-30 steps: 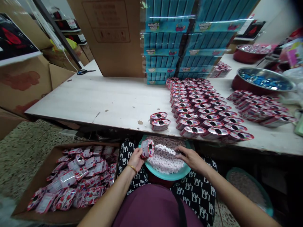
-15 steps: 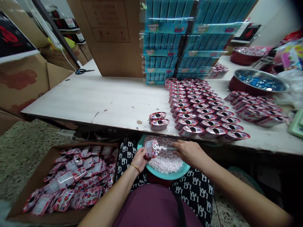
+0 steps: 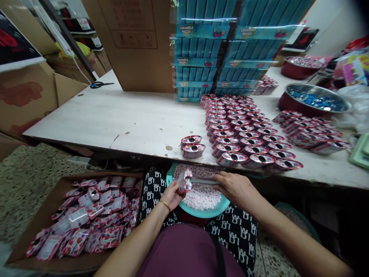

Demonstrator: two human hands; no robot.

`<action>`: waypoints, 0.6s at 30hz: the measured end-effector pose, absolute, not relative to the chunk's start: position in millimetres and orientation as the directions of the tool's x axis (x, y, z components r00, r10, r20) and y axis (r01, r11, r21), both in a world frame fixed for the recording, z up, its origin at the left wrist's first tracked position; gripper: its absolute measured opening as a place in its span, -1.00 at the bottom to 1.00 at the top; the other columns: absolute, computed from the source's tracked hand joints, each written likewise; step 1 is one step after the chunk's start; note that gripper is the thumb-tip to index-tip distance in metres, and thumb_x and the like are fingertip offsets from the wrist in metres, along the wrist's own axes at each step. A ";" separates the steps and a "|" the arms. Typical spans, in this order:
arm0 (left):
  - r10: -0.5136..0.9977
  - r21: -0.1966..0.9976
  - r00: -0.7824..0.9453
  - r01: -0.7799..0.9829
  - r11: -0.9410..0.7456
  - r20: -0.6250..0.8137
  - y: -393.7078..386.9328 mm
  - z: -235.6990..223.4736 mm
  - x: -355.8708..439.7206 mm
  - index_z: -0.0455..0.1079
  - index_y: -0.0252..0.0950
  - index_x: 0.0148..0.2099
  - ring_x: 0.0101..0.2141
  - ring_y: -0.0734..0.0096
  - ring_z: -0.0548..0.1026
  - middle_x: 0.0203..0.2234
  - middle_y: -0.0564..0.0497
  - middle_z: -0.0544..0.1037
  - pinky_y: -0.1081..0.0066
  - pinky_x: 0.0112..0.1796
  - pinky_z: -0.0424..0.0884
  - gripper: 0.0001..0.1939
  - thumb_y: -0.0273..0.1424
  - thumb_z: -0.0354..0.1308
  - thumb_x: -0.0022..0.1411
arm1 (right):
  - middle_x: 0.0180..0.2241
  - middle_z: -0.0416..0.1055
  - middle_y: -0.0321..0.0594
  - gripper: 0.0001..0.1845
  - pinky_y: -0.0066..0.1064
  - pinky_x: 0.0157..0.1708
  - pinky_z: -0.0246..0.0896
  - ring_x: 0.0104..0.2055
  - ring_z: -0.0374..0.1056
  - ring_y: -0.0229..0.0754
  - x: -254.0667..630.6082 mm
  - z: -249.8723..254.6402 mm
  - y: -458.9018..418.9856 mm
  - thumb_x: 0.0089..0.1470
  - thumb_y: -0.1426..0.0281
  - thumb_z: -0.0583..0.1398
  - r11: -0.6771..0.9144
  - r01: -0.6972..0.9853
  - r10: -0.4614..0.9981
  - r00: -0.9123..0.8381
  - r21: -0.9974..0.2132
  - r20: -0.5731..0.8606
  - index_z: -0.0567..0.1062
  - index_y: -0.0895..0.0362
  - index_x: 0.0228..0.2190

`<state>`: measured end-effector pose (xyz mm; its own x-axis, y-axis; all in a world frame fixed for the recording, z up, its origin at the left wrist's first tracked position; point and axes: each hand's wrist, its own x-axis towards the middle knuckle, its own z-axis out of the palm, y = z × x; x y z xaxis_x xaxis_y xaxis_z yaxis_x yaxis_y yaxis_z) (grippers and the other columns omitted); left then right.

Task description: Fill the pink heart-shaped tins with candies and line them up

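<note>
My left hand (image 3: 172, 195), with a gold bracelet at the wrist, is closed on a small pink printed pouch (image 3: 182, 181). White candies show in its mouth, which is turned to the right. My right hand (image 3: 232, 186) grips a metal scoop (image 3: 203, 180) whose far end reaches the pouch's mouth. Both are over a turquoise basin (image 3: 198, 213) on my lap, filled with small white and pale pink candies (image 3: 201, 198). Two pouches (image 3: 193, 150) stand upright on the table edge just beyond, each with a dark round hole on top.
Rows of upright pouches (image 3: 253, 150) line the right of the white table (image 3: 138, 115). Behind stand wrapped blue boxes (image 3: 198, 63) and a carton (image 3: 138, 46). Scissors (image 3: 99, 84) lie at the left. An open box of flat pouches (image 3: 86, 219) is on the floor; a metal bowl (image 3: 314, 86) stands right.
The scoop's end has come up to the pouch's mouth, and loose candies no longer lie heaped on it. The pouch has turned its mouth more toward me. The view has shifted slightly.
</note>
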<state>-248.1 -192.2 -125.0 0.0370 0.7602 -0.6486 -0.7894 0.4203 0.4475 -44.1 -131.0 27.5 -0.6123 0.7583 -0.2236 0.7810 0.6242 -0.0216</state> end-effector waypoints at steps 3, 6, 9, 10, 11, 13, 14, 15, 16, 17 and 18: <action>0.782 0.474 0.040 -0.775 0.417 -0.622 -193.2 -130.0 -246.8 0.17 -0.28 -0.46 -0.61 0.59 0.33 -0.63 0.15 0.39 0.53 -0.53 0.24 -0.72 -0.37 0.26 -0.12 | -0.31 0.39 -0.26 -0.71 -0.45 -0.40 0.16 -0.32 0.34 -0.24 -33.9 28.0 -131.1 0.07 0.23 -0.03 0.574 0.814 0.797 -0.580 -0.091 -0.170 0.35 0.02 -0.19; 0.793 0.539 -0.030 -0.749 0.385 -0.608 -192.0 -134.5 -247.4 0.16 -0.28 -0.48 -0.61 0.59 0.33 -0.64 0.15 0.38 0.53 -0.54 0.24 -0.69 -0.32 0.26 -0.14 | -0.23 0.39 -0.24 -0.66 -0.42 -0.33 0.19 -0.27 0.34 -0.22 -21.1 21.9 -129.1 0.08 0.22 -0.04 0.507 0.850 0.843 -0.523 -0.143 -0.125 0.32 0.04 -0.13; 0.800 0.637 -0.160 -0.702 0.320 -0.579 -189.2 -135.3 -250.5 0.14 -0.29 -0.50 -0.64 0.61 0.30 -0.68 0.18 0.34 0.55 -0.56 0.22 -0.67 -0.28 0.26 -0.15 | -0.20 0.39 -0.23 -0.67 -0.40 -0.30 0.19 -0.25 0.34 -0.20 -13.7 13.5 -128.2 0.07 0.21 -0.03 0.458 0.869 0.866 -0.484 -0.190 -0.126 0.33 0.04 -0.16; 0.804 0.678 -0.215 -0.677 0.286 -0.554 -188.4 -134.4 -252.1 0.14 -0.29 -0.51 -0.64 0.62 0.29 -0.69 0.19 0.33 0.56 -0.56 0.22 -0.66 -0.27 0.26 -0.15 | -0.20 0.40 -0.24 -0.67 -0.41 -0.30 0.19 -0.25 0.34 -0.20 -13.2 11.1 -128.4 0.06 0.21 -0.02 0.440 0.871 0.871 -0.473 -0.216 -0.131 0.34 0.04 -0.17; 0.806 0.708 -0.261 -0.659 0.254 -0.531 -187.9 -132.9 -253.8 0.14 -0.29 -0.51 -0.64 0.62 0.29 -0.69 0.19 0.32 0.56 -0.56 0.22 -0.66 -0.26 0.25 -0.14 | -0.22 0.41 -0.25 -0.68 -0.41 -0.32 0.19 -0.27 0.34 -0.20 -13.6 9.0 -128.7 0.05 0.19 -0.01 0.420 0.874 0.877 -0.460 -0.246 -0.137 0.35 0.04 -0.19; 0.805 0.704 -0.270 -0.669 0.237 -0.528 -187.9 -128.0 -257.3 0.15 -0.29 -0.50 -0.61 0.60 0.32 -0.67 0.18 0.35 0.54 -0.53 0.26 -0.68 -0.27 0.25 -0.13 | -0.31 0.43 -0.27 -0.67 -0.44 -0.40 0.17 -0.34 0.34 -0.22 -17.3 5.1 -129.4 0.00 0.15 0.03 0.366 0.878 0.893 -0.424 -0.308 -0.150 0.36 0.04 -0.23; 0.801 0.668 -0.230 -0.697 0.262 -0.553 -188.6 -125.0 -258.5 0.16 -0.29 -0.49 -0.60 0.58 0.34 -0.65 0.16 0.37 0.52 -0.52 0.27 -0.69 -0.29 0.26 -0.13 | -0.39 0.43 -0.29 -0.68 -0.45 -0.44 0.16 -0.39 0.33 -0.23 -20.4 3.4 -129.6 -0.02 0.14 0.05 0.337 0.877 0.900 -0.407 -0.341 -0.156 0.37 0.04 -0.26; 0.791 0.617 -0.176 -0.730 0.295 -0.586 -189.6 -121.9 -259.1 0.18 -0.29 -0.48 -0.59 0.58 0.35 -0.63 0.15 0.39 0.52 -0.51 0.28 -0.71 -0.31 0.26 -0.12 | -0.45 0.42 -0.32 -0.69 -0.47 -0.48 0.14 -0.43 0.32 -0.24 -24.2 1.9 -129.7 -0.03 0.14 0.06 0.316 0.870 0.903 -0.398 -0.378 -0.162 0.39 0.04 -0.30; 0.778 0.557 -0.116 -0.763 0.328 -0.617 -190.9 -118.9 -259.0 0.19 -0.30 -0.46 -0.59 0.58 0.36 -0.61 0.13 0.41 0.52 -0.50 0.29 -0.73 -0.35 0.26 -0.11 | -0.49 0.41 -0.34 -0.72 -0.47 -0.48 0.14 -0.45 0.31 -0.25 -28.6 0.7 -129.6 -0.03 0.16 0.06 0.308 0.854 0.901 -0.404 -0.419 -0.160 0.39 0.04 -0.33; 0.765 0.493 -0.051 -0.792 0.360 -0.642 -192.5 -116.2 -258.1 0.22 -0.30 -0.44 -0.58 0.59 0.37 -0.59 0.12 0.43 0.53 -0.51 0.28 -0.76 -0.39 0.25 -0.10 | -0.50 0.40 -0.34 -0.75 -0.47 -0.46 0.15 -0.44 0.30 -0.25 -33.6 -0.1 -129.6 -0.02 0.19 0.06 0.319 0.826 0.892 -0.427 -0.465 -0.146 0.40 0.04 -0.34; 0.754 0.430 0.015 -0.814 0.391 -0.657 -194.3 -113.9 -256.6 0.24 -0.29 -0.41 -0.58 0.60 0.38 -0.57 0.10 0.44 0.55 -0.51 0.28 -0.79 -0.42 0.24 -0.08 | -0.47 0.41 -0.33 -0.78 -0.47 -0.41 0.17 -0.41 0.31 -0.26 -39.0 -0.2 -129.7 0.00 0.24 0.05 0.351 0.785 0.875 -0.469 -0.510 -0.120 0.40 0.04 -0.32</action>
